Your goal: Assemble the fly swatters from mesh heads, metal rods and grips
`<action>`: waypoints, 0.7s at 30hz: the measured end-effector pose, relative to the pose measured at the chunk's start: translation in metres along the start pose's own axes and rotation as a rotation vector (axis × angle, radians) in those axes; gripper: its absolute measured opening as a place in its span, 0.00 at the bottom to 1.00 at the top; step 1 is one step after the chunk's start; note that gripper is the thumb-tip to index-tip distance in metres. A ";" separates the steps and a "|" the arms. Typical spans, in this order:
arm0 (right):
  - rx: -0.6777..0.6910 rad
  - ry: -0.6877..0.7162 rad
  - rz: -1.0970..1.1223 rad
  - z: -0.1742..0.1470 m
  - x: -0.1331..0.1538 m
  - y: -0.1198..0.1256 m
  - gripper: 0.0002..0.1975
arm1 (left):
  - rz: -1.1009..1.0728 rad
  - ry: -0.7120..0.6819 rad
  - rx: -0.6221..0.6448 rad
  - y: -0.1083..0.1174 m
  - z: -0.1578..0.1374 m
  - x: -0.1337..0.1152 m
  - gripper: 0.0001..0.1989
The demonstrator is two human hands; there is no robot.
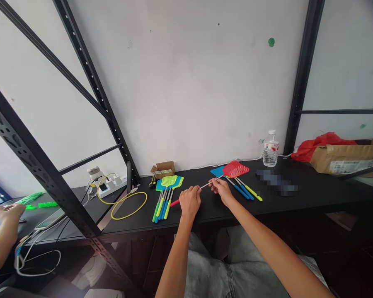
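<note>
A red fly swatter (pixel 236 169) with a metal shaft is held slantwise over the black table, its mesh head to the right. My left hand (pixel 190 200) is closed around the red handle, whose end sticks out to the left. Near the head, my right hand (pixel 220 189) pinches the shaft between thumb and fingers. Left of my hands lies a bunch of fly swatters (pixel 170 182) with yellow-green and blue heads, their handles toward me. Partly under the red head, several more fly swatters (pixel 218 171) lie to the right, with blue and yellow handles.
Along the wall stand a small open cardboard box (pixel 163 169) and a water bottle (pixel 270 150). A looped yellow cable (pixel 145 203) and a power strip (pixel 113 186) are left, beside a rack post (pixel 90 70). Another person's hand (pixel 10 213) is far left. Right sits a cardboard box (pixel 345 159).
</note>
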State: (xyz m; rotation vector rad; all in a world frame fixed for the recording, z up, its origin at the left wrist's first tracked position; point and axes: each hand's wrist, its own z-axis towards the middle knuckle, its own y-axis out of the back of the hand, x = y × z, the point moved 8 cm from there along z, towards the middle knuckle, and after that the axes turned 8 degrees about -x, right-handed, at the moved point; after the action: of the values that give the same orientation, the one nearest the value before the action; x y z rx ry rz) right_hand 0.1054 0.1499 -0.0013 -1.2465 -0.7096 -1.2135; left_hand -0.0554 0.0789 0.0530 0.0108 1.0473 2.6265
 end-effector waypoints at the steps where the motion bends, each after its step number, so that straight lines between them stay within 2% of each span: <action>1: -0.015 -0.001 0.014 0.001 0.000 0.001 0.22 | 0.005 0.000 -0.003 0.000 0.000 0.000 0.16; 9: -0.137 0.005 0.124 0.003 0.002 0.014 0.22 | 0.023 0.037 -0.024 0.002 0.000 0.005 0.17; 21: -0.402 0.077 0.289 0.002 0.018 0.046 0.21 | 0.021 0.059 -0.040 0.003 -0.001 0.010 0.17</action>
State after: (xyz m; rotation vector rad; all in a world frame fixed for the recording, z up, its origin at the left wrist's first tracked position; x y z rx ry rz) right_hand 0.1539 0.1415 0.0010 -1.5614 -0.2191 -1.1869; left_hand -0.0662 0.0788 0.0533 -0.0656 1.0185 2.6812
